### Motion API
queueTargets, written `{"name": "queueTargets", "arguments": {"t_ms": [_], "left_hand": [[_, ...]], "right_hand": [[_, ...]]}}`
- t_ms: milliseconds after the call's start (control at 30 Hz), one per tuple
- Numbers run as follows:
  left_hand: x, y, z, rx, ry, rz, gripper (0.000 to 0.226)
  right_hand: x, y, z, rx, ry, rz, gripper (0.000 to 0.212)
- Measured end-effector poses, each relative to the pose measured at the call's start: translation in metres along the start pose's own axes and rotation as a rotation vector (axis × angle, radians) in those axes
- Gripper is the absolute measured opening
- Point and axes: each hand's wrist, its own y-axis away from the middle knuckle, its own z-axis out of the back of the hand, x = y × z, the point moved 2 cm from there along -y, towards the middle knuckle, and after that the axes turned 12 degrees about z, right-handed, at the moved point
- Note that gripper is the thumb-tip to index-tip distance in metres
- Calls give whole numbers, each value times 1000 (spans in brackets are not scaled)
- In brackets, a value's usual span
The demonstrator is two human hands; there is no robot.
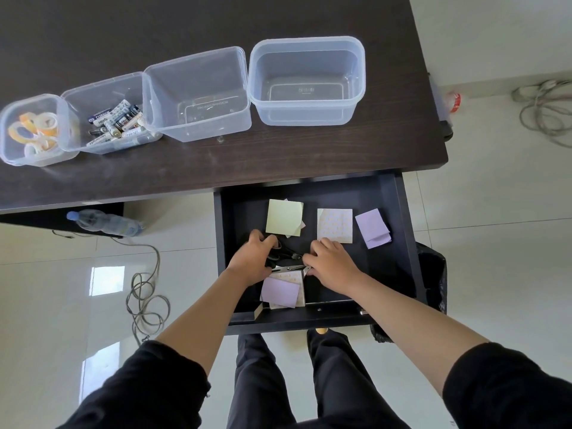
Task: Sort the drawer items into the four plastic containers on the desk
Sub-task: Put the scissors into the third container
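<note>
Four clear containers [306,78] are lined along the desk [216,168] front edge. In the open drawer [399,230], near its front edge, black-handled scissors [286,258] are grasped by the left hand [252,258] and right hand [332,263].

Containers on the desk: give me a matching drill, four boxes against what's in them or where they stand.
Things:
1. Far-left box
2. Second box
3. Third box
4. Far-right box

States:
A. empty, nearest the desk's right edge
B. tape rolls
C. empty, next to the battery box
D. batteries

Pairs: 1-B, 2-D, 3-C, 4-A
</note>
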Motion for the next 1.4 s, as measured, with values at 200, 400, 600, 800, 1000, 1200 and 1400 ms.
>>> {"name": "queueTargets", "arguments": {"t_ms": [200, 400, 600, 800, 1000, 1200, 1400], "left_hand": [[5, 7, -1, -27, 27, 10, 44], [1, 10, 9, -22, 154, 49, 45], [-3, 18, 23, 1, 333, 71, 42], [-7, 48, 41, -18, 483, 115, 37], [5, 83, 70, -105, 707, 152, 24], [43, 104, 118, -280, 831, 121, 38], [81, 113, 204, -441, 824, -3, 30]], "right_hand": [[-8, 7, 7, -49, 9, -21, 14], [-16, 14, 26, -106, 88, -51, 17], [-19, 19, 44, -154, 200, -152, 38], [-12, 15, 85, -113, -117, -295, 9], [3, 0, 144, -175, -340, -336, 8], [37, -23, 212, -346, -398, -187, 10], [62, -50, 273, -535, -427, -78, 10]]}}
